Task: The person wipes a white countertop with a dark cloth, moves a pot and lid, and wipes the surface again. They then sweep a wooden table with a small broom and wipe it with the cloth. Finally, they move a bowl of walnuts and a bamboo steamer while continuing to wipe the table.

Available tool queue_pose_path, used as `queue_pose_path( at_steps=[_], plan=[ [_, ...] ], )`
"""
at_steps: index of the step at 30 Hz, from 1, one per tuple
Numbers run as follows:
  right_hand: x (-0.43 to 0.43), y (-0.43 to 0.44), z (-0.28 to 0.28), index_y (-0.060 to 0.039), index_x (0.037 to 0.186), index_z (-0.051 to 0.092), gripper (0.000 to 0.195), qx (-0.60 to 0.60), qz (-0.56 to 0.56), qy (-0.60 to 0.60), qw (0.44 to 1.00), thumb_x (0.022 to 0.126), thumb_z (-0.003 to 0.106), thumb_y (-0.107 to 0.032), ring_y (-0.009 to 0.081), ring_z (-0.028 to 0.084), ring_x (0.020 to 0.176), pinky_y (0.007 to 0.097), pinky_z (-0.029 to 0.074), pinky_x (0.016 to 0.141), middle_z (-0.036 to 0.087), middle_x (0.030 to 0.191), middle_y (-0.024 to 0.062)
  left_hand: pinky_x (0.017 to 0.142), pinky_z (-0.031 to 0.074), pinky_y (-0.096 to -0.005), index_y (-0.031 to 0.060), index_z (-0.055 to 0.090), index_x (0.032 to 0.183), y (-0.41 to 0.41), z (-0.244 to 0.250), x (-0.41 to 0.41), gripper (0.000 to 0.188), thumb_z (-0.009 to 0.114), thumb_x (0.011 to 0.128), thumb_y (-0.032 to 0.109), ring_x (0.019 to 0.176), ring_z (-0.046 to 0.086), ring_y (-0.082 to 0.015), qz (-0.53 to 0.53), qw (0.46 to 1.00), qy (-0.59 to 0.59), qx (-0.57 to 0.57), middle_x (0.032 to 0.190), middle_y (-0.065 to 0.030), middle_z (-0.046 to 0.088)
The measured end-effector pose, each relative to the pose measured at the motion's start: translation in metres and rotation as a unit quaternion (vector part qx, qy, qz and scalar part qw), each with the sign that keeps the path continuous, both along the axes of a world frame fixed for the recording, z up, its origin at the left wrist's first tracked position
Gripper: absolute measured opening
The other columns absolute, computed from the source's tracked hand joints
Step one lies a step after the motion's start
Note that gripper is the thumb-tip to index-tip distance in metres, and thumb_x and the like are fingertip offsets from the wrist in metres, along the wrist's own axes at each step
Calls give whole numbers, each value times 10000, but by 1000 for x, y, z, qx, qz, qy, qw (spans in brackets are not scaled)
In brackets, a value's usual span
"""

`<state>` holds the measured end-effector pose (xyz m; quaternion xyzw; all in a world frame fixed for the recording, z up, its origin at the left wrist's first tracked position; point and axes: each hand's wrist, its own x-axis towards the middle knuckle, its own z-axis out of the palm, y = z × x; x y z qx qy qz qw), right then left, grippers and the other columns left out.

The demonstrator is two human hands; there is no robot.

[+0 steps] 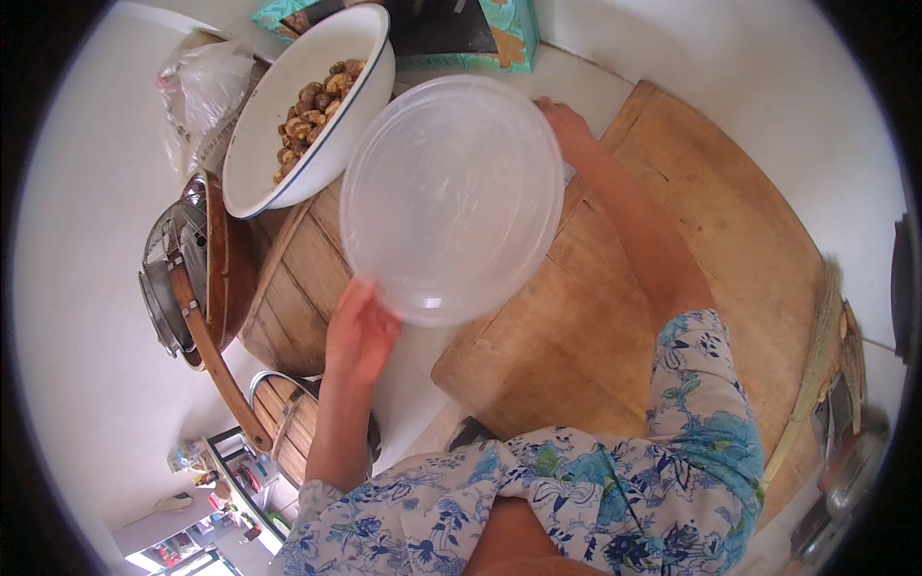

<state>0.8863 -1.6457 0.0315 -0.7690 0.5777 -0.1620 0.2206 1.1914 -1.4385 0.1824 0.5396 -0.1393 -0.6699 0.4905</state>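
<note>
My left hand (362, 337) grips the lower left rim of a round, translucent plastic lid (452, 198), thumb and fingers at its edge. The lid is held up in front of me and hides part of what lies behind it. My right hand (567, 129) is at the lid's upper right edge, its fingers partly hidden; whether it grips the rim I cannot tell. Left of the lid, a white enamel basin (252, 162) with a blue rim holds several small brown corms that look like taro (311, 111).
Beneath the basin is a wooden-plank surface (292, 288). A brown pot (227, 273) with wire strainers (169, 245) sits at left, near a plastic bag (205, 101). A wooden tabletop (648, 288) spans the right. A turquoise-patterned box (515, 36) stands at the back.
</note>
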Motion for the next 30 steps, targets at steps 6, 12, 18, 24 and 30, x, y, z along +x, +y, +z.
queue_pose_path(
  at_steps=[6,12,18,24,30],
  plan=[
    [71,67,-26,-98,988,607,206,-24,-93,-184,978,828,493,-160,327,564,948,422,470,764,595,1023,182,523,494,-227,47,540,936,-100,-54,-51,98,555,878,123,693,629,-201,-5,1000,13,24,832,-103,633],
    [108,128,-12,-107,1062,598,264,-33,144,68,987,843,491,-210,320,547,963,467,472,751,554,1088,137,537,495,-256,43,455,1033,-147,-120,-89,227,572,872,152,709,623,-273,-14,998,35,55,923,-172,584],
    [103,127,-19,-161,988,649,225,-100,150,34,983,811,512,-132,293,560,914,413,492,700,567,986,100,827,492,-381,39,419,1216,-133,-102,-101,458,605,871,276,1016,554,-338,-31,995,-1,95,1206,-248,466],
    [103,131,10,-155,926,669,206,-27,167,70,983,770,550,-90,292,554,929,412,489,713,557,992,87,933,446,-441,41,159,1356,-106,-23,9,825,594,822,496,1145,475,-377,42,996,73,0,1352,-279,279],
    [102,128,14,-178,954,661,212,-2,197,113,974,778,567,-106,296,546,944,434,474,728,558,1011,83,874,508,-426,43,6,1434,-108,38,62,1031,619,787,562,1124,484,-407,156,984,80,-35,1356,-318,251]
  ],
)
